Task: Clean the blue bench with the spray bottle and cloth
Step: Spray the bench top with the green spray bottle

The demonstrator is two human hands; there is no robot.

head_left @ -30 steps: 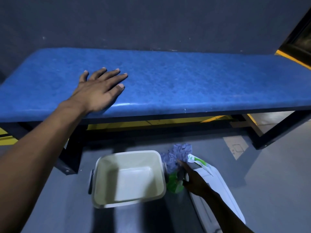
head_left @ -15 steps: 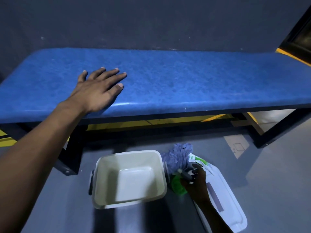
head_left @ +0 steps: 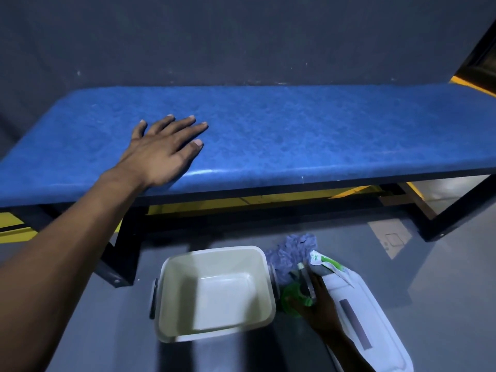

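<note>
The long blue bench [head_left: 295, 135] stretches across the view against a dark wall. My left hand [head_left: 163, 151] lies flat on its near left part, fingers spread, holding nothing. On the floor below, my right hand [head_left: 316, 304] is wrapped around a green spray bottle [head_left: 292, 296] with a dark trigger head. A crumpled grey-blue cloth [head_left: 290, 253] lies just behind the bottle, beside a small white and green packet [head_left: 324, 263].
An empty cream plastic tub [head_left: 171, 304] stands on the grey floor left of the bottle. Its white lid [head_left: 375, 331] lies to the right under my wrist. Black bench legs [head_left: 456, 210] stand at both ends; yellow floor lines run underneath.
My right hand has moved from the cloth's edge down onto the green spray bottle and closed around it. My left hand has stayed flat on the bench.
</note>
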